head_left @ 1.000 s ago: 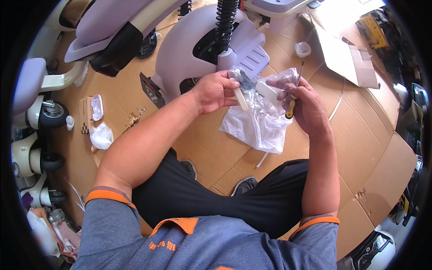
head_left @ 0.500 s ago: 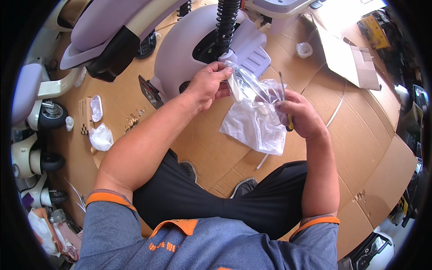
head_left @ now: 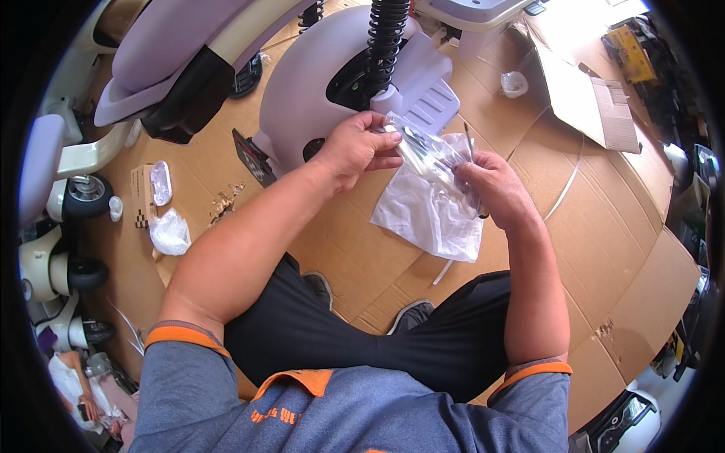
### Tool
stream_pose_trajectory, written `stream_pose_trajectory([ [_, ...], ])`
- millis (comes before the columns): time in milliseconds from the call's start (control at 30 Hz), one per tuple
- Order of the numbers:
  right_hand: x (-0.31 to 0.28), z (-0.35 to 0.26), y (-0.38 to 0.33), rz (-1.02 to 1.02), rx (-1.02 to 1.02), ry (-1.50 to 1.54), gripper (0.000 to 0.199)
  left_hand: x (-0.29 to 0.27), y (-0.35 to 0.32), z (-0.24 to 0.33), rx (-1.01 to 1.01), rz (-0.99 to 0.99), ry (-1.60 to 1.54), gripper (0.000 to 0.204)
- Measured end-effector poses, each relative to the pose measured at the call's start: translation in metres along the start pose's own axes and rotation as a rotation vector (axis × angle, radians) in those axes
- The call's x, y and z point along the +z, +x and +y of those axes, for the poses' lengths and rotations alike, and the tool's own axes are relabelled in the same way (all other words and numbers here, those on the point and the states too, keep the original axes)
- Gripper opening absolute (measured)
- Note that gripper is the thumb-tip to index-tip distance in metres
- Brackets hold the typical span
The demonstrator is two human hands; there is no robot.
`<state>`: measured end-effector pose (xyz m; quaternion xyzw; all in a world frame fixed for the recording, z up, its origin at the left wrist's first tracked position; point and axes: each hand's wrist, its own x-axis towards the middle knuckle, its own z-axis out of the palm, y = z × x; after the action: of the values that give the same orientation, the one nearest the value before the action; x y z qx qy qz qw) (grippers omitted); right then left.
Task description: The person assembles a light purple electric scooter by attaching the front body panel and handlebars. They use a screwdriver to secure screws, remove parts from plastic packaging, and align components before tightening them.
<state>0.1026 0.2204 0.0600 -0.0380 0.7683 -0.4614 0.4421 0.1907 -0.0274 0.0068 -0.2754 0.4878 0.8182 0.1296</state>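
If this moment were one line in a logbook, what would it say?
left hand: pinches small clear bag | right hand: holds same bag, large plastic bag hanging below | floor: cardboard

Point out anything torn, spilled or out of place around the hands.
The cardboard under the work is scuffed and torn left of the left hand. Crumpled plastic wrappers lie loose beside a small box. The clear bag that both hands hold looks intact.

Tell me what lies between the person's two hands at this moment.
In the head view, a small clear plastic bag with metal parts spans the gap between the left hand and the right hand, above a larger clear bag.
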Motion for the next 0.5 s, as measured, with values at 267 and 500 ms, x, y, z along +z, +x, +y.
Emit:
stream_pose_trajectory([
  [267,-0.004,0.0,-0.007,-0.077,-0.053,0.107,0.028,-0.009,0.005,-0.005,-0.004,-0.048,-0.218,0.021],
  [500,0.001,-0.008,-0.014,-0.272,-0.069,0.413,0.022,-0.011,0.006,-0.012,0.011,-0.074,-0.309,0.02],
])
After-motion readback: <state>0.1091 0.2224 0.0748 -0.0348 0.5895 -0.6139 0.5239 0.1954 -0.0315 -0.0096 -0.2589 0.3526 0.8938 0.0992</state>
